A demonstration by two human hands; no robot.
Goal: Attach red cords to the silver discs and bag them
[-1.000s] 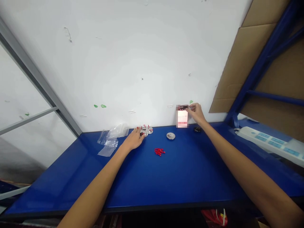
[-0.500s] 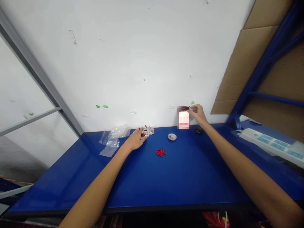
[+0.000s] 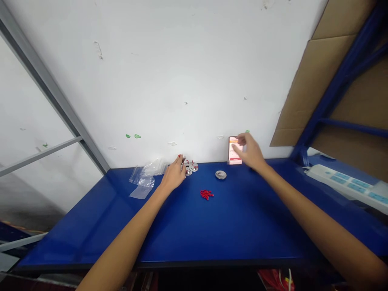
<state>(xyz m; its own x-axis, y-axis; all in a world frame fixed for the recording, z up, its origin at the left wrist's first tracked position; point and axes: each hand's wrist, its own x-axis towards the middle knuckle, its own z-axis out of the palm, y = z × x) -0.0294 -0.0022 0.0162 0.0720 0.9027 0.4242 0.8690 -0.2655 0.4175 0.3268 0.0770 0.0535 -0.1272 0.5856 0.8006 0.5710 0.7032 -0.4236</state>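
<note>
Right grip half open, thumb apart from fingers, before phone; left grip at metal discs, hold unclear; phone upright against wall, long axis vertical, lit face outward; unlike earlier, thumb crosses it

This looks like a workshop corner. A blue table, power strip, cardboard and scuffed wall suggest it.
</note>
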